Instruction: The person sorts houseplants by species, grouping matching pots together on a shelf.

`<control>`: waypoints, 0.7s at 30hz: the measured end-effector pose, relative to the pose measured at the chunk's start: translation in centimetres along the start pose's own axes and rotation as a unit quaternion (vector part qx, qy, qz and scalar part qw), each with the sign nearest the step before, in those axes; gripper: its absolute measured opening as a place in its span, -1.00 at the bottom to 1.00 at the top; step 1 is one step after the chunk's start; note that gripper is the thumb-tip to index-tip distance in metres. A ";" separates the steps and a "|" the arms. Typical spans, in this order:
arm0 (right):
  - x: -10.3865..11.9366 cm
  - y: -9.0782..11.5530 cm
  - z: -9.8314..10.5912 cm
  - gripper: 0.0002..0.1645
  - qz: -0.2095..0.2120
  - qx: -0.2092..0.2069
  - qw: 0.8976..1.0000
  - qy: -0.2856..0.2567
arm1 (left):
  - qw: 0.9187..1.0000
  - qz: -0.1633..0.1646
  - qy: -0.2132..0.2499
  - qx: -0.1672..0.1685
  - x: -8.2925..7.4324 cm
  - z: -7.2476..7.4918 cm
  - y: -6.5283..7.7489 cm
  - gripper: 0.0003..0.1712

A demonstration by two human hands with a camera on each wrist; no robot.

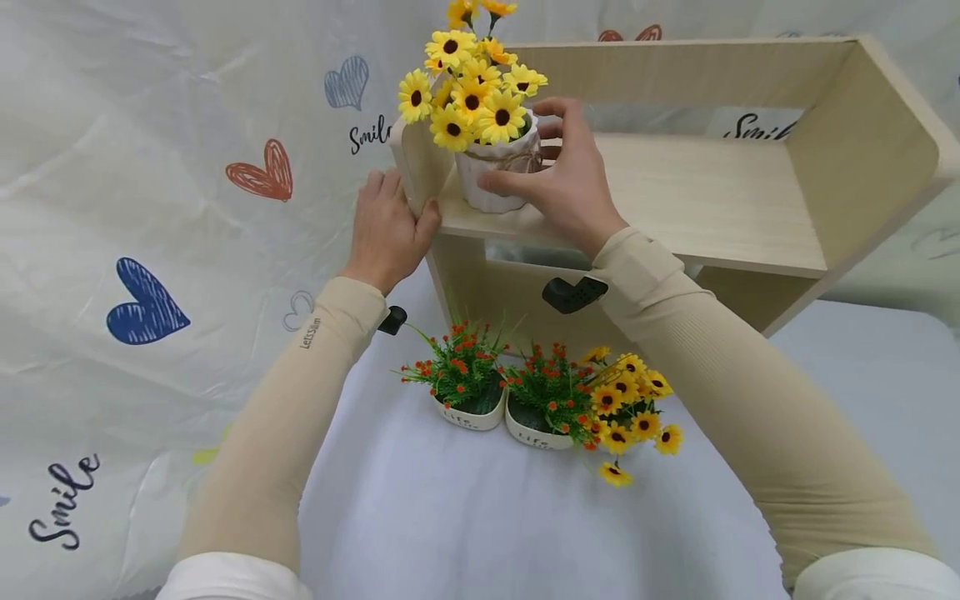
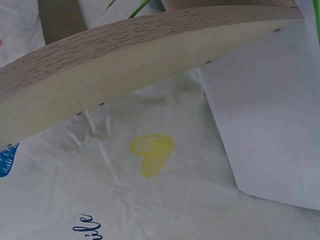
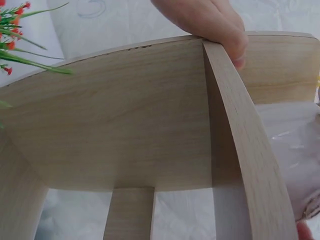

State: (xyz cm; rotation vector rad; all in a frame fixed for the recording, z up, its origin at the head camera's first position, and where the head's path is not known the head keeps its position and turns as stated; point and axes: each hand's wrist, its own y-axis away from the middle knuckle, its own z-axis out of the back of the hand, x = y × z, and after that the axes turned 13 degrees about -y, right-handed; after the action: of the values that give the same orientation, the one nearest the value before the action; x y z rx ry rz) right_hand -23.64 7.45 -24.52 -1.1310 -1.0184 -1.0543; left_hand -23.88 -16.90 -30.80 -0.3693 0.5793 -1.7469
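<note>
On the left end of the wooden shelf's (image 1: 720,192) upper board stands a white pot of yellow flowers (image 1: 487,179), a twine bow tied round it. My right hand (image 1: 573,171) holds this pot from its right side, thumb in front and fingers round the back. With my left hand (image 1: 390,229) I grip the shelf's left side panel near the upper board, the thumb on its front edge. The right wrist view shows the left hand (image 3: 215,22) at the panel and part of the white pot (image 3: 292,150). In the left wrist view only the panel (image 2: 125,60) shows, no hand.
Below, on the white-covered table (image 1: 480,517), two cream pots with red-flowered plants (image 1: 468,412) (image 1: 536,433) stand before the shelf. Beside them is a bunch of yellow flowers (image 1: 630,408), its pot mostly hidden. A white sheet with printed hearts (image 1: 150,300) hangs behind.
</note>
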 end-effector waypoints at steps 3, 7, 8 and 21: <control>-0.2 0.5 0.6 0.14 0.008 0.005 1.000 -0.007 | 1.000 0.003 0.000 0.000 -0.1 0.0 0.1 -0.26; -0.3 1.5 1.3 0.16 0.028 0.014 0.999 -0.025 | 1.000 0.000 0.000 -0.007 -0.3 -0.1 0.1 -0.26; -0.3 1.8 1.5 0.16 0.035 0.017 0.999 -0.028 | 1.000 -0.002 0.000 -0.010 -0.3 -0.2 0.1 -0.27; -0.5 7.2 3.6 0.00 0.094 0.057 0.990 -0.086 | 1.000 0.002 0.004 -0.005 -0.2 0.1 0.0 -0.29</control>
State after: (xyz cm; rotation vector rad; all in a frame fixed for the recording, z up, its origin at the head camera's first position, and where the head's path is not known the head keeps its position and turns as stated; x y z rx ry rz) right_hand -17.04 11.89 -25.81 -1.2147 -1.0698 -0.7496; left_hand -23.75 -16.71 -30.77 -0.3689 0.5943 -1.7424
